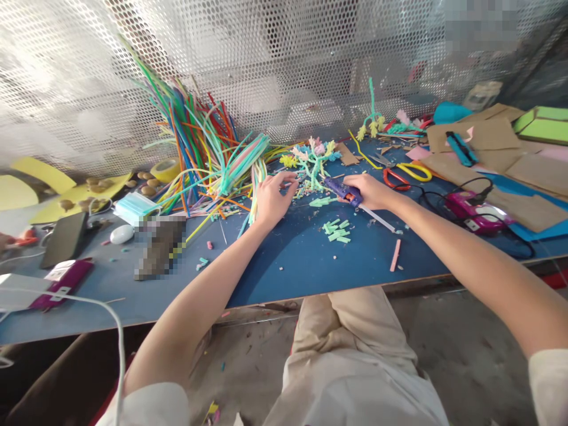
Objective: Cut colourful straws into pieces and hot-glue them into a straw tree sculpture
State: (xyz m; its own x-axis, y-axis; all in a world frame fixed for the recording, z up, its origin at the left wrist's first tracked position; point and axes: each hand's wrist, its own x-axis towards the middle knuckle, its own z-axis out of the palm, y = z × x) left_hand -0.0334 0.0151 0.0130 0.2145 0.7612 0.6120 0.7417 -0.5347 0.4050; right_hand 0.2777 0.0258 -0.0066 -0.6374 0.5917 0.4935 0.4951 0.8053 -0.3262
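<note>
My right hand [368, 190] grips a purple hot glue gun [341, 190], its nozzle end pointing away from me to the left. A whitish glue stick [377, 218] sticks out of its rear. My left hand [274, 200] is pinched, thumb and fingertips coming together just left of a branching pipe-cleaner piece [316, 168] in mint with pink, yellow and blue tips. Whatever is between those fingertips is too small to make out. Short cut mint pipe-cleaner pieces [337, 231] lie in front of the glue gun, and a leaf-shaped mint piece [323, 202] lies between the hands.
A big heap of coloured pipe cleaners [208, 142] leans on the perforated metal screen [302, 65]. Yellow-handled scissors [415, 171], cardboard [474, 142] and a magenta power strip [479, 213] lie right. Left are a face mask [135, 207], a white mouse [122, 234] and a phone [64, 238].
</note>
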